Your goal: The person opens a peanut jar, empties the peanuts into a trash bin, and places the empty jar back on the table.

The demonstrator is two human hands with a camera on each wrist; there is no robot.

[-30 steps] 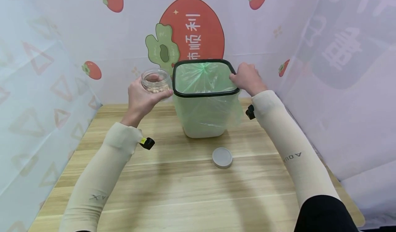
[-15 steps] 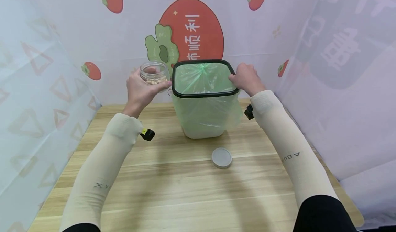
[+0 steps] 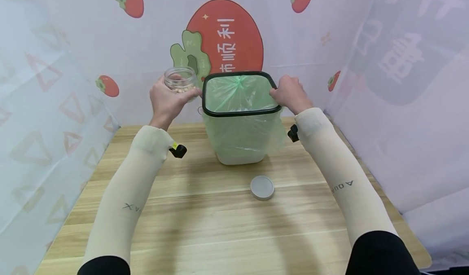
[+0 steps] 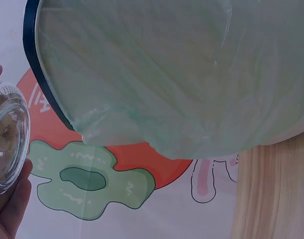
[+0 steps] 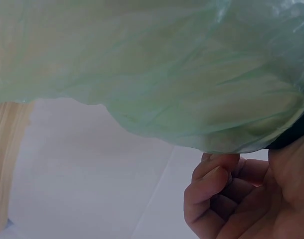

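My left hand (image 3: pixel 166 102) grips a clear glass jar (image 3: pixel 180 79) with pale, small pieces in its bottom. The jar has no lid on and stands nearly upright in the hand, left of the bin's rim. In the left wrist view the jar's base (image 4: pixel 10 137) shows at the left edge. My right hand (image 3: pixel 292 93) pinches the black rim (image 3: pixel 242 113) of a pale trash bin (image 3: pixel 239 159) at its right side. A thin green trash bag (image 3: pixel 239 91) lines the bin and hangs over its outside; in the right wrist view the bag (image 5: pixel 142 74) drapes above my curled fingers (image 5: pixel 207 189).
A round grey lid (image 3: pixel 262 187) lies on the wooden table (image 3: pixel 220 226) in front of the bin. A white cloth backdrop (image 3: pixel 146 51) with printed red fruit stands close behind the bin, and cloth walls flank both sides.
My left hand has raised the jar a little, its forearm shifting right and upward. The right hand keeps its hold on the bin's rim; the lid lies where it was.
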